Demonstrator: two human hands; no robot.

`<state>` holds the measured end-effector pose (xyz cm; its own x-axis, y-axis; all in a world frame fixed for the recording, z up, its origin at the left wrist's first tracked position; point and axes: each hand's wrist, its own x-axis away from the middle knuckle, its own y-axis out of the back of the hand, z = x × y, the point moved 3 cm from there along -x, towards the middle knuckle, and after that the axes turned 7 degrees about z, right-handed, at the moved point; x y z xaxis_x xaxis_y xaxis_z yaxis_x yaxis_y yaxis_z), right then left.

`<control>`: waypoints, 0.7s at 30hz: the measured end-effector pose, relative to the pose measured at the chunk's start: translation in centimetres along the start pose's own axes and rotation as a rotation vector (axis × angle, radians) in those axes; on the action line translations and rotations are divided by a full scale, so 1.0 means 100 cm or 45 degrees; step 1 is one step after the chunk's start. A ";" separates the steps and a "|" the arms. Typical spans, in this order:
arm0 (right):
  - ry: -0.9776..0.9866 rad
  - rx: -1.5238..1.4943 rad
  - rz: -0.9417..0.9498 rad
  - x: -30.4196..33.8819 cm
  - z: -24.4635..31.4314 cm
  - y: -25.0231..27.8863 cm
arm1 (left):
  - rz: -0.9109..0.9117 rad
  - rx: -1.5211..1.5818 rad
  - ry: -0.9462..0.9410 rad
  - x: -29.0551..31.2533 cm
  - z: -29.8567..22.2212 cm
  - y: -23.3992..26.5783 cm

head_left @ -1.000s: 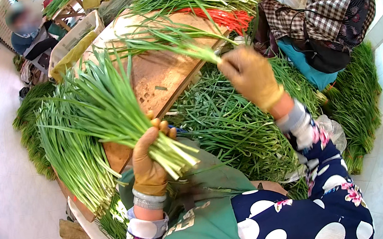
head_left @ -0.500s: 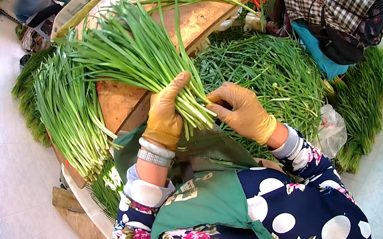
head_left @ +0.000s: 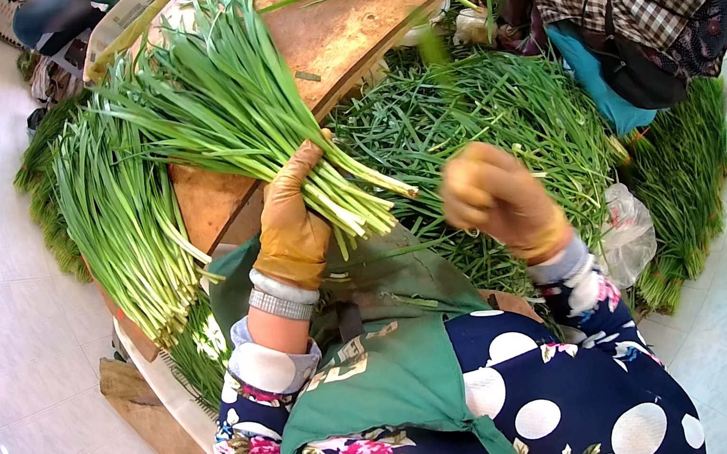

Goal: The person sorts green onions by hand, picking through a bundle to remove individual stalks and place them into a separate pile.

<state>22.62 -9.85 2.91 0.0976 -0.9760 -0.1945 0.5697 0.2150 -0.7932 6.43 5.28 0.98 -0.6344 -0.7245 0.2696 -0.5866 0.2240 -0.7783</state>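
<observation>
Chive bunch (head_left: 240,122) clamped in left hand (head_left: 292,229); right hand (head_left: 493,196) fisted, empty; loose stalks could slip out.

Pale glossy tiled floor (head_left: 18,400); worn wooden table (head_left: 331,35); bright daylight glare
</observation>
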 end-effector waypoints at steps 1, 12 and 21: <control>0.001 0.164 -0.011 0.016 0.017 -0.004 | 0.001 0.011 0.013 -0.001 -0.001 -0.001; 0.047 2.147 -0.235 -0.042 0.004 -0.030 | -0.026 -0.245 -0.015 0.004 -0.002 -0.014; -0.385 0.797 -0.335 -0.050 -0.015 -0.010 | 0.133 0.000 0.200 0.011 -0.005 -0.007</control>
<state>20.30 -5.17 3.80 0.0627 -0.9786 0.1959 0.9549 0.0018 -0.2969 5.86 4.68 2.10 -0.7624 -0.5869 0.2726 -0.5136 0.2926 -0.8066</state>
